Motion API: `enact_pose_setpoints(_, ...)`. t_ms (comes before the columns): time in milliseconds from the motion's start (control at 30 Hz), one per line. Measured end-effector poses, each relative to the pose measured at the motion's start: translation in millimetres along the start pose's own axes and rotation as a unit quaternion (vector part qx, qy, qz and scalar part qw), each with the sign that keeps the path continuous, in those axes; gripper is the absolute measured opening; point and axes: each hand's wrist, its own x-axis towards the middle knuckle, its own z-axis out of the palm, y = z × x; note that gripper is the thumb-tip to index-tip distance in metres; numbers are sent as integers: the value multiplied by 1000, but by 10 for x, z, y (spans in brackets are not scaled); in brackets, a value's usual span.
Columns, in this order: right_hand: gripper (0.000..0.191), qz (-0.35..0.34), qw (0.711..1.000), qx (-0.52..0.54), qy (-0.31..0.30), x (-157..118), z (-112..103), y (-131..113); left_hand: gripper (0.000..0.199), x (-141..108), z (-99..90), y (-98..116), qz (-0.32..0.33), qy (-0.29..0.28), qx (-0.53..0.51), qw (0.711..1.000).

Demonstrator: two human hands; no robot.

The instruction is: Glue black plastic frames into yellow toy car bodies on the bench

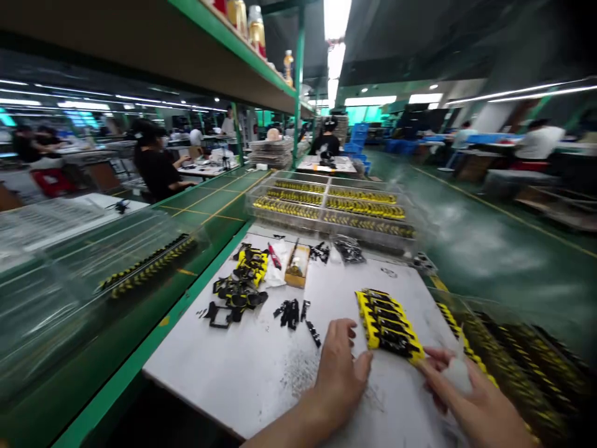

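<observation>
A row of several yellow-and-black plastic parts [389, 320] lies side by side on the white tabletop [224, 373]. Just left of its near end is my left hand [342, 358], with thumb and fingers apart and nothing between them. My right hand [471, 392] is closed around a small translucent white squeeze bottle [458, 373], whose thin tip points up. The fingertips of that hand are at the row's near right corner; whether they press on it I cannot tell. Small black pieces [289, 313] lie loose beyond my left hand.
Black-and-yellow parts [237, 292] are heaped at the table's left, beside a red-handled tool [274, 256] and a small box [297, 267]. Clear trays of parts stand behind [321, 214] and right [522, 354]. A green conveyor [200, 214] runs along the left. Co-workers sit farther off.
</observation>
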Motion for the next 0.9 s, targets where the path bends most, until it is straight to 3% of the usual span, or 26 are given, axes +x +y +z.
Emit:
enact_pose_setpoints(200, 60, 2, 968, 41, -247, -183, 473, -466, 13, -330, -664, 36, 6, 44, 21, 999)
enact_pose_setpoints(333, 52, -24, 962, 83, -260, -251, 818, -835, 13, -304, -1294, -22, 19, 81, 95, 992)
enact_pose_setpoints(500, 42, -69, 939, 60, -331, -82, 1103, -1215, 16, 125, -1939, -28, 98, 112, 260, 954)
enact_pose_setpoints(633, 39, -118, 949, -48, -290, 55, 1264, -1401, 19, 523, -2137, -37, 145, 73, 350, 923)
enact_pose_setpoints(767, 34, -186, 946, -137, -229, 94, 1356, -1496, 20, 809, -2136, -104, 180, 20, 373, 910)
enact_pose_setpoints(900, 33, -199, 946, -156, -205, 131, 1410, -1525, 21, 1003, -2094, -138, 207, -26, 394, 895)
